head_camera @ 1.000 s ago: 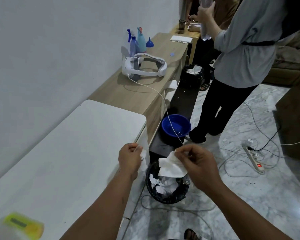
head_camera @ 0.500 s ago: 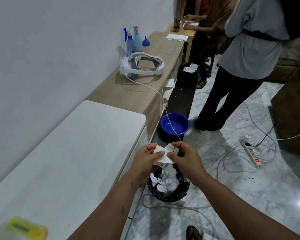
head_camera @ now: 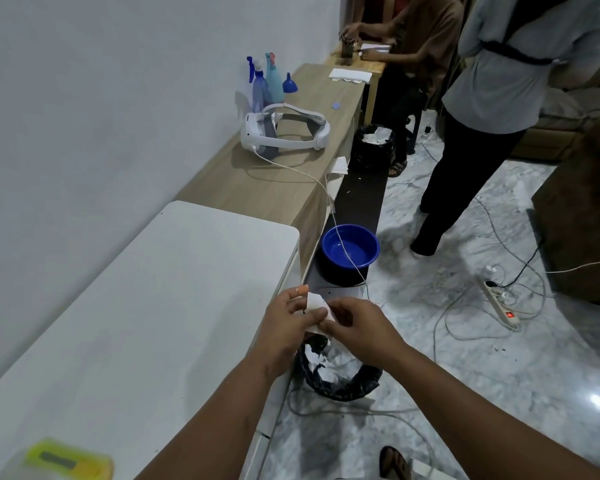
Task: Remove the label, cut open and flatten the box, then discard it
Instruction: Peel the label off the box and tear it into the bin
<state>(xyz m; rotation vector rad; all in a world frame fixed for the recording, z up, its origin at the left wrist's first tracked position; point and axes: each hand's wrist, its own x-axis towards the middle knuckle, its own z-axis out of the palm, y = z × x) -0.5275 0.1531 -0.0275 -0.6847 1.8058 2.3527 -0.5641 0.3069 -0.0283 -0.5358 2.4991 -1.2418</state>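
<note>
Yellow-lidded container (head_camera: 68, 462): nearest, blurred at the worktop's (head_camera: 125, 323) near corner; a grey strip on its lid, no writing readable.
Left hand (head_camera: 288, 323): fingers curled, pinching the left side of the paper scrap.
Right hand (head_camera: 357, 323): fingers pressed together on the scrap's right side, touching the left hand.
Paper scrap (head_camera: 315, 303): small, white, crumpled, likely the peeled label; a dark speck of print shows, nothing legible.
Key relation: the scrap sits directly above the bin (head_camera: 338, 379), which stands on the floor just beside the worktop's edge; a straight drop should land it, and both hands are equally near.
Bin contents: white paper pieces in a black liner.
Box: not visible, so I cannot tell where it is.
Farther: blue basin (head_camera: 350, 245), white headset (head_camera: 284, 131), spray bottles (head_camera: 265, 83); no brands readable.
</note>
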